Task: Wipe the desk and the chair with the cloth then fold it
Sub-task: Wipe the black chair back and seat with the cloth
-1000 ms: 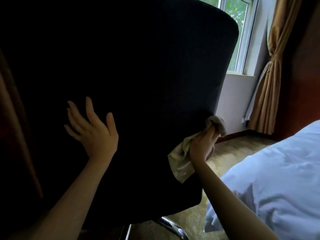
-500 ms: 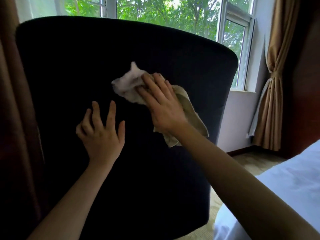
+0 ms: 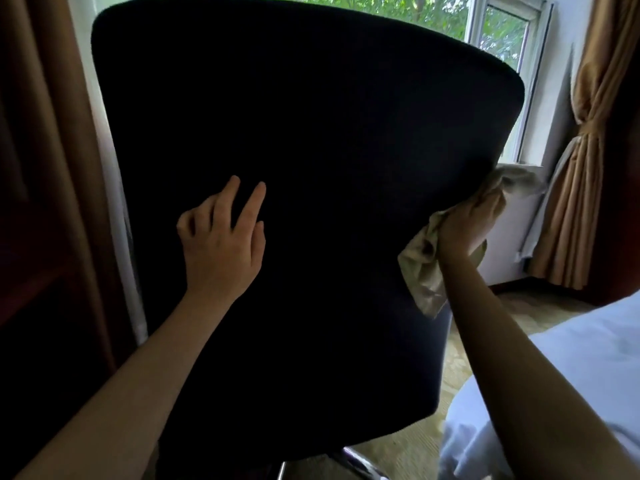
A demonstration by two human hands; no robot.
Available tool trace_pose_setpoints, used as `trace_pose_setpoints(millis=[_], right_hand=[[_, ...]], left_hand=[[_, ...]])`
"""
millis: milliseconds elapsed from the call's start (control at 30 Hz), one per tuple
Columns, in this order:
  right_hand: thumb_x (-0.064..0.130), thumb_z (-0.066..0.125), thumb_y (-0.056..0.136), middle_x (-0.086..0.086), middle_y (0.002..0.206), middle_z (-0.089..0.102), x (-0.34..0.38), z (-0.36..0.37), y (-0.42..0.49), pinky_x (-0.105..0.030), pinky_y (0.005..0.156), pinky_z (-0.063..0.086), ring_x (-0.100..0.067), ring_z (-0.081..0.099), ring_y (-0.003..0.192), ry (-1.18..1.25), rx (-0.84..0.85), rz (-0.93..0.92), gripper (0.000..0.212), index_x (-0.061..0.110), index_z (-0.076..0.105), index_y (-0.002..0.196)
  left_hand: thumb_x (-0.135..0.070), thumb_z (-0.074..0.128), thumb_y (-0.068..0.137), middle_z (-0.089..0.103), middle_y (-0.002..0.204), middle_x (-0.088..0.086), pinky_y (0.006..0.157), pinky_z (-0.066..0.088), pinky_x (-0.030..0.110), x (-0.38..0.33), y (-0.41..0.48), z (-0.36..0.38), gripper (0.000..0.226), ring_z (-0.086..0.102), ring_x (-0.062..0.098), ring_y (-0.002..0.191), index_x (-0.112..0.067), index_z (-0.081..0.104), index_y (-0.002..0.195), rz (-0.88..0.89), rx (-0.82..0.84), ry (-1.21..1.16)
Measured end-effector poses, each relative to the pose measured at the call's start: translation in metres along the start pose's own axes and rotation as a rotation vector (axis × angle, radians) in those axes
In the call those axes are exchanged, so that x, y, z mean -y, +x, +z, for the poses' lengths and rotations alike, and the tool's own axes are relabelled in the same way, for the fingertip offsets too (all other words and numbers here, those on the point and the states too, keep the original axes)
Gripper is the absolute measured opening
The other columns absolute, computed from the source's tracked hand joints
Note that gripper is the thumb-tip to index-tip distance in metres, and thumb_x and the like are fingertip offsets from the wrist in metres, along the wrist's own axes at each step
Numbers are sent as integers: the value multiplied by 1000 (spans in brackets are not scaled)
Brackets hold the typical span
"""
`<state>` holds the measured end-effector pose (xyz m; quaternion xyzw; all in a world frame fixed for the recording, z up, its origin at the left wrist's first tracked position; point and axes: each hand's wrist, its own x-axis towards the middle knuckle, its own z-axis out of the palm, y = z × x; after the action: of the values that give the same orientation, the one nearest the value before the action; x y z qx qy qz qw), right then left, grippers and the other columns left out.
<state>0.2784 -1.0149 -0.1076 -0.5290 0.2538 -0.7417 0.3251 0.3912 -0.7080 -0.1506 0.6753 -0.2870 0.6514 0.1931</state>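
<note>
Swept rightward, cloth (image 3: 420,271) sits in right hand (image 3: 464,230) at chair (image 3: 311,133) edge.

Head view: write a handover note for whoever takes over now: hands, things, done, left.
Left hand: open, resting on the back of the chair.
Right hand: holds the cloth against the chair's right edge.
Done: cannot tell; the desk is out of view.
Left: finish wiping the chair, then fold the cloth, now bunched.

Matt dark fabric chair (image 3: 311,168), soft crumpled cloth (image 3: 422,271), shiny metal base (image 3: 349,460).
</note>
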Motion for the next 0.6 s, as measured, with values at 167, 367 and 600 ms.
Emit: trace_pose_setpoints(millis=[167,367,600], right_hand=[[16,33,99,-22,140,41,-75,-20,-72,-36,101,31,-35,41,127,-76,-14,193,43,-3,40,137],[20,28,102,-22,149,29,-160,-55,-153,-37,111,23,-36,28,136,-272,111,498,46,-2,29,143],[12,25,101,-22,152,19,-181,-78,-220,-35,115,13,-33,19,139,-408,259,650,47,-1,21,146]], left_hand=[[-31,46,95,30,146,21,105,20,38,1,-22,-14,53,27,27,130,-13,35,143,-322,-14,-180],[-36,38,97,28,149,18,113,24,41,27,-102,-18,63,30,30,137,-1,21,146,-765,101,-279],[-33,32,102,43,66,-5,46,34,12,29,-171,-27,23,46,-5,48,-26,42,83,-969,326,-646]])
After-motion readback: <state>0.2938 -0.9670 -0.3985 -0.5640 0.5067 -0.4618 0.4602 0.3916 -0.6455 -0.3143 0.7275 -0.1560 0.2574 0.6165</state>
